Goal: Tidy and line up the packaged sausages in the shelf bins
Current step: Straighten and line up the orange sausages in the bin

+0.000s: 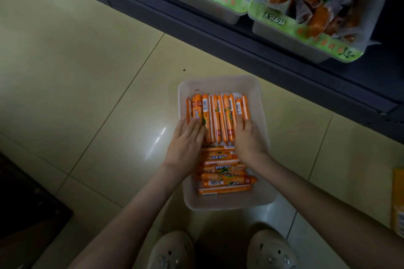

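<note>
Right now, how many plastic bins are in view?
3: the floor bin holding sausages, plus the left shelf bin and right shelf bin. A fourth may be cut off at the top.

One pale floor bin (pixel 218 85) is counted. About ten orange sausages (pixel 215 116) are lined lengthwise in it, and about seven crosswise sausages (pixel 225 184) are stacked nearer. Two green-labelled shelf bins (pixel 203 2) are seen. Two hands are shown: left hand (pixel 185 144), right hand (pixel 249 140).
</note>
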Demonstrator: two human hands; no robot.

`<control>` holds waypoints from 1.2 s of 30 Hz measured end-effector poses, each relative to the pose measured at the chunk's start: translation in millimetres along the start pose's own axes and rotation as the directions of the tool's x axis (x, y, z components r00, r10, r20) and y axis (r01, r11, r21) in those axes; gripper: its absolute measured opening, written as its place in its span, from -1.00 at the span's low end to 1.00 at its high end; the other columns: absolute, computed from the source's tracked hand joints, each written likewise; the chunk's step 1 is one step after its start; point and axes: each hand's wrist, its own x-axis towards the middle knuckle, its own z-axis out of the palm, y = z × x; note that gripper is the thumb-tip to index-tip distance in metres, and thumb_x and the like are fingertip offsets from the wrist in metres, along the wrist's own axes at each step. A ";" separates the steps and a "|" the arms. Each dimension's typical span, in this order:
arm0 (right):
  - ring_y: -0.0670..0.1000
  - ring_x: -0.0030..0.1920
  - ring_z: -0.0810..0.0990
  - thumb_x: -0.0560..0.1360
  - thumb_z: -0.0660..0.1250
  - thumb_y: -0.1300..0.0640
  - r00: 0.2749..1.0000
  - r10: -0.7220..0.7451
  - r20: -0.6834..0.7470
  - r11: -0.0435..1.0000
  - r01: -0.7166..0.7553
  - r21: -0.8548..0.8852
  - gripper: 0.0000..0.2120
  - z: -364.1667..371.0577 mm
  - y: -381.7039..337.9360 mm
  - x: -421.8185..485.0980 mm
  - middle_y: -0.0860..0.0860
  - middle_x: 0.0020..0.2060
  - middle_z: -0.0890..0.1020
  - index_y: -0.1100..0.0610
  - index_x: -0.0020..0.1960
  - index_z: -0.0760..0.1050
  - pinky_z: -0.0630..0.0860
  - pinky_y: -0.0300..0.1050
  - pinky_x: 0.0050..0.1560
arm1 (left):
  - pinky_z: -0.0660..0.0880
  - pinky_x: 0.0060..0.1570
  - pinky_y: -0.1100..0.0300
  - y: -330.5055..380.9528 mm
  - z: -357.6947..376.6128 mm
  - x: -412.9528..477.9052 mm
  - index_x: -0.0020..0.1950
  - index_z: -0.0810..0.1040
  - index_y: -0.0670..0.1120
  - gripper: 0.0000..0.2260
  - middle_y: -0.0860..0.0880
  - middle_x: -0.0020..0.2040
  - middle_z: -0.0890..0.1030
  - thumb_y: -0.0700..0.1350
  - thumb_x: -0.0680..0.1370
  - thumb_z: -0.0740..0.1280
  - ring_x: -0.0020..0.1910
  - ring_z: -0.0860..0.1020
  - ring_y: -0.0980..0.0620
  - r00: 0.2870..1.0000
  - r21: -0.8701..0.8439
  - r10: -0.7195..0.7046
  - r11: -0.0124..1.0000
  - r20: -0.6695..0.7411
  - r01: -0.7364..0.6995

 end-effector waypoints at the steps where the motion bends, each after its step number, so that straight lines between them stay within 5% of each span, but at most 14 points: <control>1: 0.19 0.41 0.23 0.54 0.29 0.11 0.999 0.025 -0.024 1.000 -0.025 0.006 -0.17 1.9 -2.6 1.9 0.24 0.43 0.15 0.16 0.55 -0.23 0.31 0.08 0.38 | -0.36 0.38 -0.10 0.1 2.7 1.1 0.54 0.06 -0.16 -0.44 -0.16 0.54 0.09 0.06 0.61 0.08 0.53 -0.03 -0.12 1.000 0.013 0.007 1.000 0.024 -0.008; 4: 0.22 0.43 0.21 0.54 0.31 0.12 0.990 0.126 -0.059 0.988 -0.120 0.093 -0.14 5.7 -12.5 8.7 0.27 0.44 0.16 0.18 0.54 -0.26 0.25 0.11 0.42 | -0.44 0.35 -0.08 3.0 4.9 4.4 0.55 -0.08 -0.15 -0.41 -0.14 0.56 0.00 0.10 0.63 0.02 0.54 -0.11 -0.09 1.000 -0.003 -0.023 1.000 -0.001 0.023; 10: 0.19 0.42 0.28 0.52 0.35 0.08 0.968 0.235 -0.089 0.965 -0.222 0.138 -0.22 4.0 -20.6 16.7 0.25 0.42 0.27 0.29 0.52 -0.04 0.23 0.06 0.43 | -0.38 0.38 -0.08 3.4 8.5 4.0 0.54 0.04 -0.16 -0.40 -0.15 0.53 0.12 0.10 0.61 0.12 0.53 0.02 -0.10 0.999 -0.026 -0.023 0.999 -0.039 0.022; 12: 0.19 0.33 0.40 0.54 0.33 0.11 0.969 0.233 -0.087 0.972 -0.231 0.030 -0.35 -0.3 -20.5 18.4 0.24 0.34 0.38 0.31 0.47 0.09 0.35 0.02 0.31 | -0.33 0.40 -0.09 2.9 8.5 3.8 0.54 0.08 -0.16 -0.41 -0.16 0.52 0.15 0.08 0.59 0.14 0.52 0.06 -0.11 0.999 -0.043 -0.023 0.999 -0.036 0.021; 14: 0.15 0.07 0.54 0.56 0.28 0.16 0.970 0.233 -0.070 0.972 -0.233 0.008 -0.60 -7.0 -17.8 23.9 0.21 0.16 0.51 0.30 0.32 0.31 0.51 -0.03 -0.01 | -0.16 0.46 -0.11 1.8 6.9 2.3 0.48 0.25 -0.19 -0.41 -0.20 0.46 0.30 0.04 0.52 0.26 0.48 0.20 -0.15 0.998 -0.059 -0.026 0.998 -0.049 0.023; 17: 0.08 -0.24 0.52 0.57 0.18 0.23 0.972 0.234 -0.035 0.969 -0.230 0.093 -0.84 -17.9 -14.0 29.2 0.13 -0.11 0.60 0.24 0.04 0.51 0.42 -0.14 -0.28 | -0.02 0.44 -0.14 -0.4 2.0 -4.1 0.42 0.35 -0.22 -0.40 -0.27 0.42 0.33 -0.03 0.43 0.36 0.43 0.27 -0.22 0.993 -0.132 -0.027 0.991 -0.114 0.012; 24: 0.05 -0.23 0.55 0.55 0.21 0.20 0.969 0.180 0.169 0.978 -0.194 0.072 -0.84 -21.6 -10.0 16.8 0.06 -0.22 0.57 0.14 -0.18 0.48 0.40 -0.19 -0.28 | -0.13 0.41 -0.16 -4.4 -10.6 -33.9 0.50 0.19 -0.18 -0.35 -0.24 0.53 0.09 -0.12 0.47 0.36 0.51 0.07 -0.19 0.989 -0.178 -0.044 0.984 -0.144 0.018; 27: 0.00 -0.29 0.53 0.55 0.23 0.15 0.982 0.142 0.126 0.983 -0.155 0.095 -0.79 -18.5 -9.2 -0.4 0.02 -0.30 0.55 0.09 -0.27 0.45 0.34 -0.19 -0.36 | -0.14 0.42 -0.15 -4.7 -17.4 -41.2 0.51 0.19 -0.18 -0.41 -0.24 0.53 0.08 -0.12 0.51 0.29 0.52 0.06 -0.18 0.989 -0.189 -0.047 0.982 -0.138 0.020; 32: 0.17 -0.16 0.62 0.55 0.17 0.10 1.000 0.005 -0.001 0.985 -0.004 0.173 -0.81 -52.6 -35.3 -30.4 0.11 -0.22 0.61 0.11 -0.13 0.52 0.43 -0.13 -0.26 | 0.22 0.35 -0.17 8.9 -19.9 -43.8 0.37 0.41 -0.23 -0.55 -0.25 0.39 0.39 -0.17 0.48 0.17 0.40 0.34 -0.20 0.953 -0.169 -0.120 0.983 -0.278 0.075; 36: 0.22 0.13 0.55 0.61 0.19 0.04 0.955 -0.255 -0.151 0.953 0.275 0.130 -0.71 -92.3 -46.8 -72.1 0.18 0.07 0.62 0.12 0.26 0.49 0.43 -0.03 -0.01 | 0.20 0.41 -0.12 30.4 -35.0 -39.5 0.44 0.23 -0.26 -0.54 -0.25 0.43 0.33 -0.21 0.54 0.05 0.43 0.28 -0.21 0.879 -0.167 -0.123 0.985 -0.460 0.050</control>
